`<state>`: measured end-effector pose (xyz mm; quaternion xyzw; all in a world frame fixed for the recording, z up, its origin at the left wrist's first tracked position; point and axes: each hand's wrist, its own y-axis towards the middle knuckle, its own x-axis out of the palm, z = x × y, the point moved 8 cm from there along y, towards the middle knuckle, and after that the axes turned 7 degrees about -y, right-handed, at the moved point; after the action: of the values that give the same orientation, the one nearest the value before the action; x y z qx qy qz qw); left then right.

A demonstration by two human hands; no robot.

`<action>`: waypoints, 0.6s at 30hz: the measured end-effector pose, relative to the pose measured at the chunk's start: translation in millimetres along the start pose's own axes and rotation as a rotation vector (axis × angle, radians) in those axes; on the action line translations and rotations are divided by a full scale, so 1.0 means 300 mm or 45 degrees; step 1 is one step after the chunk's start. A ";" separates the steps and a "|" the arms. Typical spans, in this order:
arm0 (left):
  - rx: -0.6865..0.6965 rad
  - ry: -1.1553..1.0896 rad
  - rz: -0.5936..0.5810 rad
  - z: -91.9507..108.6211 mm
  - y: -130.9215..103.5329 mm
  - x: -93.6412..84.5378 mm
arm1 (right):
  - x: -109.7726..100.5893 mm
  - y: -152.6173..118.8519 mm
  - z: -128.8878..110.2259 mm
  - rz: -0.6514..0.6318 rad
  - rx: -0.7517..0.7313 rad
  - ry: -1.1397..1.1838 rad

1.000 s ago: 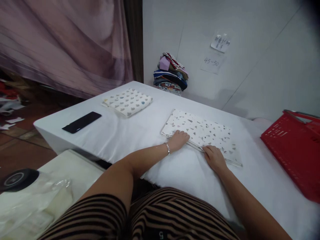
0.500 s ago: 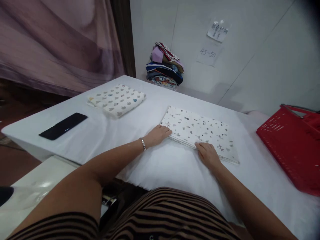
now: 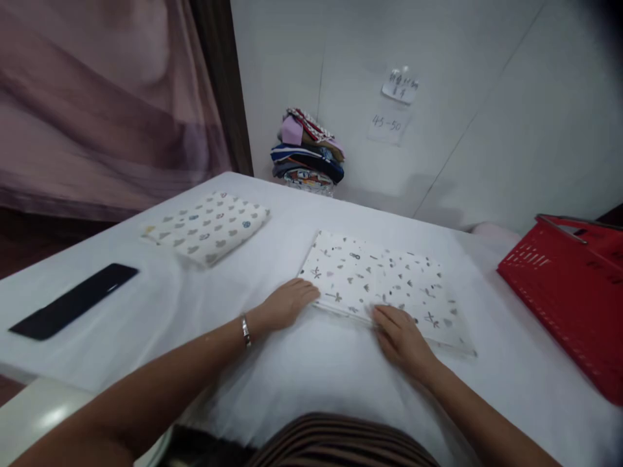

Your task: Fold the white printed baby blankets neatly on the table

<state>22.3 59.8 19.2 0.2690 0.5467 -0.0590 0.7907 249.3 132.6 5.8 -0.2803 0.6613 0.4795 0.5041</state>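
A folded white cloth with small grey prints (image 3: pixel 370 272) lies flat on the white-covered table (image 3: pixel 292 383). At its near left corner rests my left hand (image 3: pixel 287 303), palm down, fingertips on the edge. My right hand (image 3: pixel 402 337) touches the middle of the near edge; its fingers are pressed together, and whether they pinch the fabric is hard to see. Farther left is another folded cloth, with grey mouse-head shapes (image 3: pixel 209 227). A flat black object like a phone or tablet (image 3: pixel 75 301) lies at the table's left.
A red plastic basket (image 3: pixel 564 292) stands at the right side of the table. Beyond the far edge rises a stack of folded fabrics (image 3: pixel 307 152) against the wall. Handwritten paper signs (image 3: pixel 387 123) hang on the wall. A pinkish curtain (image 3: pixel 107 104) covers the back left.
The camera view has tilted and shifted, so the table things appear lower. Both hands remain at the near edge of the grey-printed cloth, which looks much the same.
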 end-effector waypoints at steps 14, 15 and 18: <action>-0.676 0.092 -0.237 -0.321 0.265 0.136 | 0.268 0.427 0.386 -0.628 0.477 0.012; -0.677 0.095 -0.251 -0.334 0.262 0.148 | 0.276 0.427 0.392 -0.631 0.470 0.015; -0.652 0.137 -0.216 -0.348 0.295 0.146 | 0.268 0.440 0.389 -0.544 0.408 -0.019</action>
<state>-13.1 194.9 -15.0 0.0161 0.6056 0.0295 0.7951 156.1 299.4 -26.7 -0.3266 0.6508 0.2534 0.6368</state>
